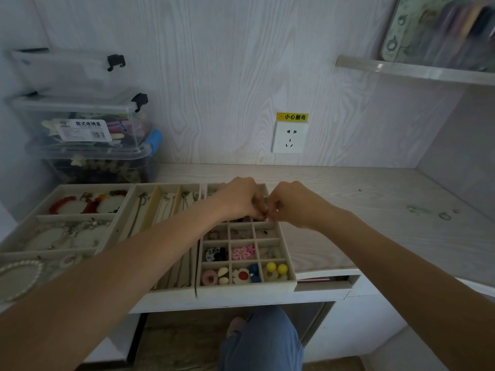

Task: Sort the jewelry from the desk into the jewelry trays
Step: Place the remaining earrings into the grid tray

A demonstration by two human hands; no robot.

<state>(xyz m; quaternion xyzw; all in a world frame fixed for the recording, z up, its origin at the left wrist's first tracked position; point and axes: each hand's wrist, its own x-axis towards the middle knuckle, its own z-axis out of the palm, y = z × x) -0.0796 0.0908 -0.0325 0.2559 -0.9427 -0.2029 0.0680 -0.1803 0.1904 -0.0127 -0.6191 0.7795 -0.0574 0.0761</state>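
Both hands meet fingertip to fingertip above the far cells of the gridded tray. The left hand and the right hand have their fingers curled inward around a very small piece pinched between them — too small and too hidden to name, though a metallic glint shows at the right fingers. Just below the hands, toward the person, the tray's cells hold rings, a pink flower clip and yellow beads. Under the left forearm lies the slotted tray with chains, and further left the wide tray with bracelets. Well to the right of the right hand, loose rings remain on the desk. Such pieces are judged light, hard and slippery — easily dropped — and best taken by a fingertip pinch across the band, then lowered into a cell rather than released from above.
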